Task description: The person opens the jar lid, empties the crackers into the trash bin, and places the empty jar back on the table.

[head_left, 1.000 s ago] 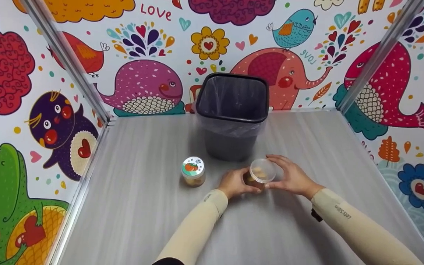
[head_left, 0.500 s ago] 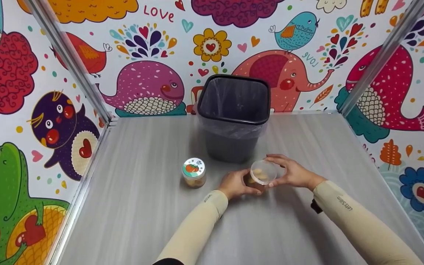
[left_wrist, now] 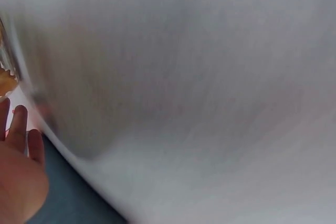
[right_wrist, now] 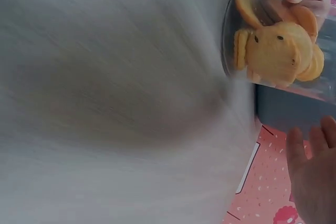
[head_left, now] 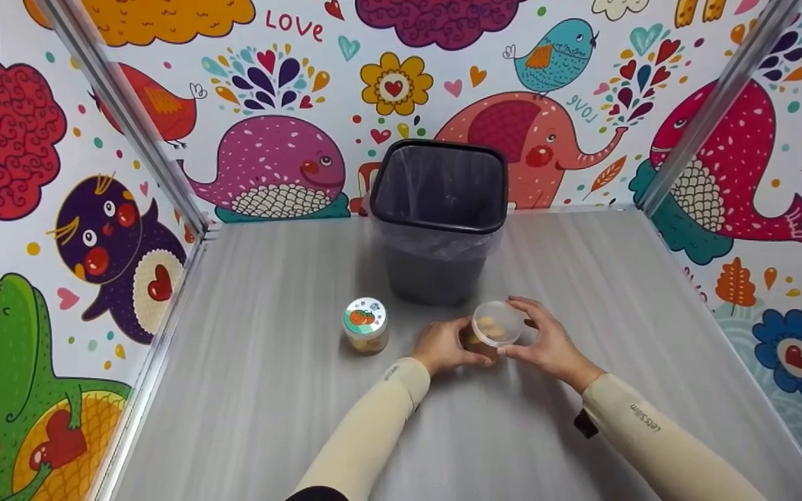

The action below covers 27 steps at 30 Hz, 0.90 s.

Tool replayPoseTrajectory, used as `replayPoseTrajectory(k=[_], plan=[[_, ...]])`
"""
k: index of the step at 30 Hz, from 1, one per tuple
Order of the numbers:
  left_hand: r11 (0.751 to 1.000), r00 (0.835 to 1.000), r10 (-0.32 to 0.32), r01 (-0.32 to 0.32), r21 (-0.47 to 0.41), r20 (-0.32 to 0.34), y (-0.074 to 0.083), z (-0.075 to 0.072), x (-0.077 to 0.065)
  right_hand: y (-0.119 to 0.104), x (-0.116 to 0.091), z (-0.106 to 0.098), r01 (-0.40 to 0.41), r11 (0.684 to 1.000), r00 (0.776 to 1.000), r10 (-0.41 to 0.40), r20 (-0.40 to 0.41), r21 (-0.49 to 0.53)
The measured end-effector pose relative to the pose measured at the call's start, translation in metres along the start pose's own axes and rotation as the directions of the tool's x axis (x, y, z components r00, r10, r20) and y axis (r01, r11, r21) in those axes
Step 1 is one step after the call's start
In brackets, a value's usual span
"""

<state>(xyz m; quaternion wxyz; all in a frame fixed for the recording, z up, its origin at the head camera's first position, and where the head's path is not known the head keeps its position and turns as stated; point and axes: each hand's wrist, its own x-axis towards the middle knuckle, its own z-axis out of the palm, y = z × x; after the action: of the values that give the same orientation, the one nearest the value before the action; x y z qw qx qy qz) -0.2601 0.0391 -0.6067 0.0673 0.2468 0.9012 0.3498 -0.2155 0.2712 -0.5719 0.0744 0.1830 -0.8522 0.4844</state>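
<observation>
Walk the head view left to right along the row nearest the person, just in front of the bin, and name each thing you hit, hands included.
Jar with the orange-printed lid → left hand → clear-topped jar → right hand.

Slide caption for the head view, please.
Left hand grips a clear jar of biscuits, right hand at its other side; a lidded jar and lined bin stand nearby.

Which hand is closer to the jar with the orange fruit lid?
Left. The left hand sits right of the fruit-lid jar, gripping the other jar; the right hand is farther right, beside the other jar.
</observation>
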Motion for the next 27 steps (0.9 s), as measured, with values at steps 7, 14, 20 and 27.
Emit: replayPoseTrajectory(k=[7,14,20,27], plan=[[0.999,1.0,0.006,-0.006,-0.046,0.009,0.0,0.001,0.002,0.0,0.011,-0.017,-0.009,1.0,0.989,0.01,0.15,-0.011],[0.993,1.0,0.007,-0.005,-0.116,0.014,-0.002,0.004,0.005,0.001,0.028,-0.034,0.003,1.0,0.954,0.0,0.301,-0.009],[0.993,1.0,0.002,0.0,-0.115,0.016,-0.002,0.004,0.004,0.002,0.019,-0.024,-0.009,1.0,0.976,0.009,0.219,-0.002],[0.993,1.0,-0.002,0.003,-0.118,0.013,0.0,0.003,0.001,0.002,0.003,-0.002,-0.026,0.998,0.998,0.024,0.052,0.05]])
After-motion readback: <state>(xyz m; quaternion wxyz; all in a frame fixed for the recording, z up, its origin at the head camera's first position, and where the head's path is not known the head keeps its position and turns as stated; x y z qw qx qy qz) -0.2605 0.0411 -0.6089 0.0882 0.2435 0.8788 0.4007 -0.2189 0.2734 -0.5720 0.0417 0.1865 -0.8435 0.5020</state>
